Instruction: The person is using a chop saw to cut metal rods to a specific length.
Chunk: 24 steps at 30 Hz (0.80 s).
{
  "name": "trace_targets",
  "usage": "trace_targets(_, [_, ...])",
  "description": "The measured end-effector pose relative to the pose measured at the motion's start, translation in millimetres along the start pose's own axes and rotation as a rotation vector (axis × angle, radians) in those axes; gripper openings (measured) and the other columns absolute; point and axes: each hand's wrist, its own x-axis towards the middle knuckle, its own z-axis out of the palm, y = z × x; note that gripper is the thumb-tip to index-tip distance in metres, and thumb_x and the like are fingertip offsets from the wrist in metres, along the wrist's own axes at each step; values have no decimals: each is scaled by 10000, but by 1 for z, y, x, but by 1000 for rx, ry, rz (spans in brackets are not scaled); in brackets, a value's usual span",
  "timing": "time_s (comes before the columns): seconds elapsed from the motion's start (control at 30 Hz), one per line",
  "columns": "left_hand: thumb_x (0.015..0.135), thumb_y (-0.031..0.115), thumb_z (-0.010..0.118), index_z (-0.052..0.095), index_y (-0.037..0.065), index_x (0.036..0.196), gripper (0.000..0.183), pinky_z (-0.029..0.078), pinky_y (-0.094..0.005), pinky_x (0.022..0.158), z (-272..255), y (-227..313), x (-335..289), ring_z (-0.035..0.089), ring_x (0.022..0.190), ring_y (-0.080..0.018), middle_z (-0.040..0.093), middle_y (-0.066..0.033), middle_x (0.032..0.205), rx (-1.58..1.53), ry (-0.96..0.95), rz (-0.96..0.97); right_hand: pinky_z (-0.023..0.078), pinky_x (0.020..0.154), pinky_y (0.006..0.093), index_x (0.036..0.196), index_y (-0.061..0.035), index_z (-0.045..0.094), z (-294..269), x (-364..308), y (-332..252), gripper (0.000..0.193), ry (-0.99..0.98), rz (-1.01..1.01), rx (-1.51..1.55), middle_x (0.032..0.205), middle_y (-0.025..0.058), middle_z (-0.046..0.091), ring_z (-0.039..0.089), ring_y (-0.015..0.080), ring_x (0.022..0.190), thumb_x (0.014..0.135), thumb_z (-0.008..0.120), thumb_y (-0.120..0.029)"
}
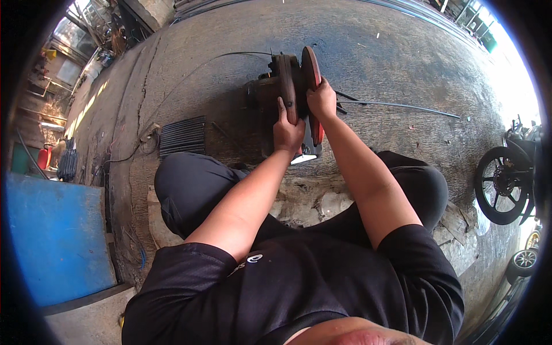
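On the floor in front of me stands a dark, worn cut-off saw point(265, 92) with a rusty brown blade guard point(286, 77). My left hand point(289, 135) is closed round the near end of the guard, its index finger lying along the side. Just right of the guard, a large cutting disc point(311, 66), brown at the rim and red on its face, stands on edge. My right hand point(322, 100) grips this disc at its right side. Whether the disc touches the saw's spindle is hidden from view.
A bundle of dark rods point(183, 137) lies left of the saw, near my left knee. A cable point(195, 72) curves over the floor. A thin rod point(414, 107) lies to the right. Further out are a blue panel point(60, 238) and a motorcycle wheel point(501, 185).
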Motion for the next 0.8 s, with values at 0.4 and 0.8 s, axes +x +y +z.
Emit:
trace_targets(0.4, [747, 165, 600, 193, 78, 1475, 839, 511, -463, 753, -1, 0, 1, 634, 874, -429, 633, -286, 940, 11, -21, -21, 464, 881, 463, 1182, 29, 538, 2, -5, 0, 498, 92, -38, 6, 1007, 273, 631, 596, 426, 979, 735, 613, -177])
trace_targets(0.8, [759, 196, 610, 175, 107, 1483, 849, 510, -481, 760, -2, -2, 1, 632, 899, -439, 637, -289, 975, 67, -41, -13, 472, 840, 485, 1202, 26, 491, -1, -9, -3, 467, 49, -43, 6, 1045, 276, 610, 598, 423, 952, 777, 570, -152])
